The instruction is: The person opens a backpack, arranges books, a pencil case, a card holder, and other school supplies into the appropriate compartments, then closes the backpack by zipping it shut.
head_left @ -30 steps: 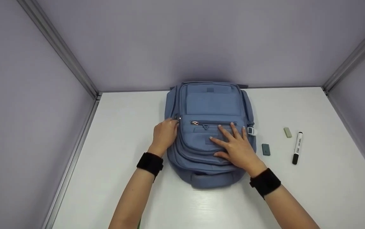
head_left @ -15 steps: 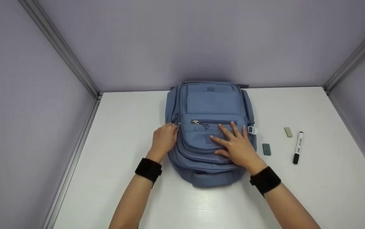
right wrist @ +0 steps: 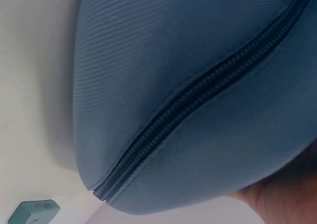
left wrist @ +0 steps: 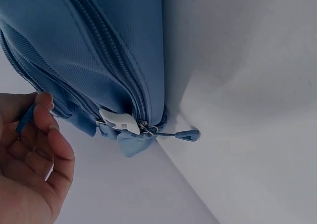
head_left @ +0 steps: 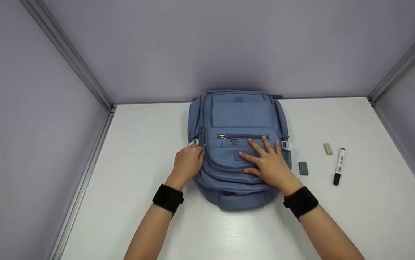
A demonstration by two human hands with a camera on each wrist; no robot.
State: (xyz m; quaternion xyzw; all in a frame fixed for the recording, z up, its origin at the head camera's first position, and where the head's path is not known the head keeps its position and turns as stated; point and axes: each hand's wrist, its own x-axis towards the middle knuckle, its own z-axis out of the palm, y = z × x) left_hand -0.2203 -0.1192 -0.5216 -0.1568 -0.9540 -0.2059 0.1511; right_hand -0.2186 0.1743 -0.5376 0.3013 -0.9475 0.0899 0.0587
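A blue backpack [head_left: 243, 115] lies on the table with its carry handle toward me. At its left side my left hand [head_left: 187, 162] pinches a blue zipper pull [left wrist: 26, 119] between thumb and fingers. The zip runs along the edge of the front compartment. My right hand [head_left: 274, 168] rests on the front pocket with its fingers spread. In the left wrist view, a white buckle [left wrist: 119, 121] and another zipper pull [left wrist: 188, 135] hang at the bag's side. The right wrist view shows a side zip [right wrist: 198, 92] of the bag, with part of the right hand at the edge.
Right of the bag on the white table [head_left: 142, 144] lie a dark green eraser-like block [head_left: 303, 168], a pale green block [head_left: 328, 149] and a white marker with a black cap [head_left: 339, 167]. Grey panels [head_left: 229, 47] enclose the table at the back and sides.
My left hand has slid toward me along the bag's left edge with the zipper pull, uncovering the white buckle there. The right hand stays spread on the front pocket.
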